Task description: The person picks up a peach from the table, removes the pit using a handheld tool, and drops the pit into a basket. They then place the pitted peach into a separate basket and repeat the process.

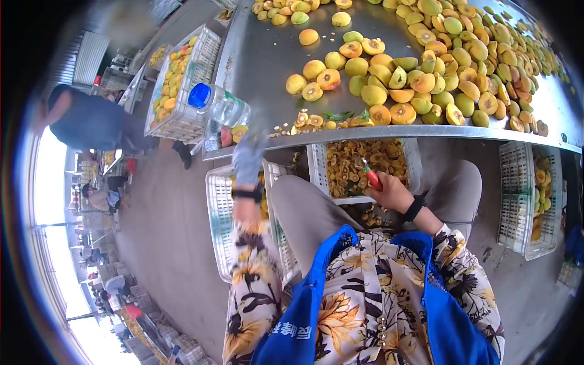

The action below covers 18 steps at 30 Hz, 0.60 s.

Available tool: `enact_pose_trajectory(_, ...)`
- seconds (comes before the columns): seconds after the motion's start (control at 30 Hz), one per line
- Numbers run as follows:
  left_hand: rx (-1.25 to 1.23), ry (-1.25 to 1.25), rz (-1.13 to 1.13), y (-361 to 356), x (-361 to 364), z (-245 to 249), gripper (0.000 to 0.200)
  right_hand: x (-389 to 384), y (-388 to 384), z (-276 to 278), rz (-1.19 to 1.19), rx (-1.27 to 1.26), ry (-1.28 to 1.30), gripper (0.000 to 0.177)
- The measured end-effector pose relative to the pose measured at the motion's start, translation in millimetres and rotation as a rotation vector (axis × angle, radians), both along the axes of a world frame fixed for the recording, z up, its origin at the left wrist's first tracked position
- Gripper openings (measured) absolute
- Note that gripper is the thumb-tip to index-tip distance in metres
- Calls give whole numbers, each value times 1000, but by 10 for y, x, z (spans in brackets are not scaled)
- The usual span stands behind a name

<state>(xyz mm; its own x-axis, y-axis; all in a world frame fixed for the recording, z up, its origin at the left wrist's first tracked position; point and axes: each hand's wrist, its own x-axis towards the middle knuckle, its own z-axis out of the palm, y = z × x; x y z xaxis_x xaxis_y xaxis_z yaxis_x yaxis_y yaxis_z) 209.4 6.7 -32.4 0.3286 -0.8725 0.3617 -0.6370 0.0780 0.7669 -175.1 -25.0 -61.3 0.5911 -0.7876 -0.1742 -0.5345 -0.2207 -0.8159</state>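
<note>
My right hand point(392, 194) is closed around the red handle of a small pitting knife point(371, 176), its metal tip pointing up over a white crate point(415, 164) filled with cut-out pits and scraps point(368, 159). Motion smears my gloved left hand point(247, 159) beside the table's front edge, above another white crate point(220, 210); its fingers and anything in them cannot be made out. Beyond both hands, halved yellow peaches point(402, 113) are heaped on the metal table point(261, 73). Small cut scraps point(307, 123) lie along its near edge.
A clear bottle with a blue cap point(199, 96) stands at the table's left corner. Further left is a crate of peaches point(176, 76); another crate point(517, 201) sits on the floor to the right. A person in dark clothes point(91, 118) bends at the left.
</note>
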Motion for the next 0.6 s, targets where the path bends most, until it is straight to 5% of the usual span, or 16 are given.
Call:
enact_pose_trajectory(0.03, 363, -514, 150, -363, -274, 330, 46, 15, 26, 94, -24, -1, -48, 29)
enact_pose_trajectory(0.07, 141, -215, 22, -813, -54, -124, 53, -8, 41, 136, -54, 0, -92, 29)
enact_pose_trajectory(0.13, 478, -479, 35, -1323, -640, 350, 57, -121, 40, 151, -95, -8, -146, 27)
enact_pose_trajectory(0.23, 813, -524, -34, -1864, -933, 164, 56, -338, 55, 236, -246, 39, -272, 23)
enact_pose_trajectory(0.37, 844, -436, -78, -2031, -866, -18, 45, -615, 36, 239, -323, 88, -236, 18)
enact_pose_trajectory(0.47, 617, -115, -250, -1806, -814, -53, 46, -589, -37, 450, -397, 152, -301, 24)
enact_pose_trajectory(0.6, 81, 158, -639, -904, -1470, 557, 64, -287, -182, 515, -368, 156, -463, 30)
